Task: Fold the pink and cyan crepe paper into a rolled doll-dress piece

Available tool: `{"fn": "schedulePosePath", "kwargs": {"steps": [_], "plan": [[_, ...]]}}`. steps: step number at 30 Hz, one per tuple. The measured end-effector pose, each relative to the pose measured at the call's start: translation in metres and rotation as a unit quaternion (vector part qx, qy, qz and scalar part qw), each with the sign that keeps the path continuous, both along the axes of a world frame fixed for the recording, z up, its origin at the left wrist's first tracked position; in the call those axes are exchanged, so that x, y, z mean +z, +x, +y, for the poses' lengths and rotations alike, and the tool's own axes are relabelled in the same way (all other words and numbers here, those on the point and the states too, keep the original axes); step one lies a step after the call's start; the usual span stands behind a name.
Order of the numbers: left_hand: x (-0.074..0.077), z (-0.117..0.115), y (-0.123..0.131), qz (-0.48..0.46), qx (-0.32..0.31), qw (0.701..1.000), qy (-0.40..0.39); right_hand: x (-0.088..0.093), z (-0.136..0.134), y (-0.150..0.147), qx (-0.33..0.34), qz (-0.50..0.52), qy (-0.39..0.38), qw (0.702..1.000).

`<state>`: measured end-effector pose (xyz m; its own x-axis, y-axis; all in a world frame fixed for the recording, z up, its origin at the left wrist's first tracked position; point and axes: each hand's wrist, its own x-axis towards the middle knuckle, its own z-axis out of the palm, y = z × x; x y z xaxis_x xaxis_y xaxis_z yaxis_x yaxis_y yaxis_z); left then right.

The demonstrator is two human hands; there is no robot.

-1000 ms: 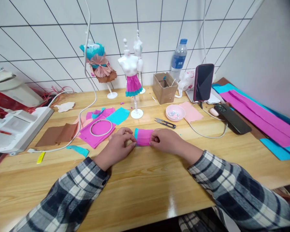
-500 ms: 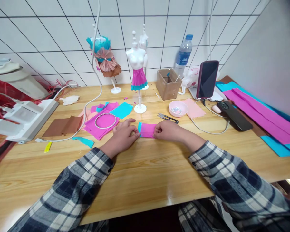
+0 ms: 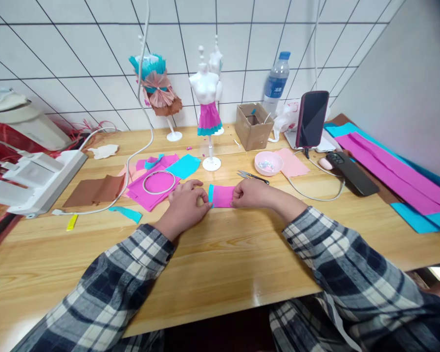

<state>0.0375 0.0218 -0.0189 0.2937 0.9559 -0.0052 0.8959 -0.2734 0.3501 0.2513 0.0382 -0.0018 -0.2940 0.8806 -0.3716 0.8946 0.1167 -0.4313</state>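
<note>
A small magenta piece of crepe paper [image 3: 223, 197] with a blue band along its left end lies on the table between my hands. My left hand [image 3: 186, 206] has its thumb and a fingertip at the lower corner of the blue band, with the other fingers curved above the wood. At the opposite end, my right hand [image 3: 250, 193] pinches the magenta edge, its fingers folded in. Just behind my right hand are small black-handled thread snips [image 3: 253, 177]. Beyond the paper stands a white mini dress form [image 3: 204, 88] wearing a magenta skirt [image 3: 209, 117] with a blue hem.
Magenta sheets [image 3: 146, 195] under a ring [image 3: 159, 182], a blue sheet [image 3: 185, 166] and brown paper [image 3: 93, 190] lie left. A pink bowl [image 3: 269, 163], cardboard box [image 3: 253, 127], standing phone [image 3: 313, 119] and black phone [image 3: 354, 174] are right. A white cable [image 3: 143, 146] hangs at left.
The view has shifted slightly, and both hands remain at the two ends of the crepe paper. Otherwise hardly anything differs.
</note>
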Motion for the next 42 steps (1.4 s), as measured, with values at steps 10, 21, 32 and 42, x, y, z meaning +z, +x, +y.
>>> {"fn": "schedulePosePath", "kwargs": {"steps": [10, 21, 32, 42], "plan": [[0.001, -0.032, 0.017, 0.111, -0.219, 0.959, 0.144, -0.003, 0.0, 0.001, -0.005, 0.009, 0.003, 1.0], [0.009, -0.042, 0.016, 0.16, -0.248, 0.929, 0.225, -0.008, -0.002, 0.01, 0.005, 0.019, 0.061, 0.998], [0.006, -0.04, 0.014, 0.174, -0.274, 0.919, 0.225, -0.021, -0.094, 0.0, 0.125, 0.008, 0.328, 0.936], [0.009, -0.041, 0.017, 0.185, -0.272, 0.922, 0.204, -0.021, -0.086, 0.005, 0.106, -0.068, 0.313, 0.942]]}}
